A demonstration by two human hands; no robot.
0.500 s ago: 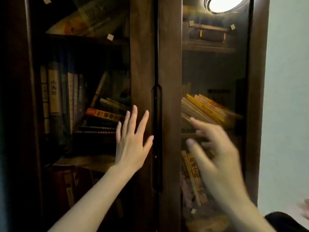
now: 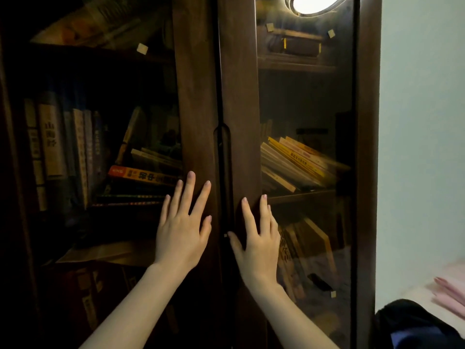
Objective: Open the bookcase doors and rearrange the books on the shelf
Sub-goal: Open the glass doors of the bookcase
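Your left hand (image 2: pixel 182 235) lies flat on the inner wooden stile of the left door (image 2: pixel 196 102), fingers straight and spread, holding nothing. Your right hand (image 2: pixel 256 244) lies flat on the inner stile of the right door (image 2: pixel 239 96), fingers straight and close together, also holding nothing; its thumb reaches toward the dark recessed handle groove (image 2: pixel 223 167) that runs along the seam between the two doors. Both doors of the bookcase (image 2: pixel 366 147) are closed and meet at that seam.

Behind the left glass pane a row of upright books (image 2: pixel 63 147) stands at the far left of the middle shelf. Just right of them one book leans, and below it an orange-spined book (image 2: pixel 143 175) lies on top of a flat stack. Behind the right pane a pile of yellow-edged books (image 2: pixel 297 165) lies tilted on its shelf (image 2: pixel 302 195), spines sloping down to the right. On the shelf below, more books (image 2: pixel 309 243) lean behind your right hand; the glare on the glass makes their titles unreadable, and they may be tilted leftward.

A round lamp reflection (image 2: pixel 312 3) glows at the top of the right pane. A pale wall (image 2: pixel 422 122) sits right of the bookcase, with pink fabric (image 2: pixel 450 290) and a dark cloth (image 2: pixel 407 321) at lower right.
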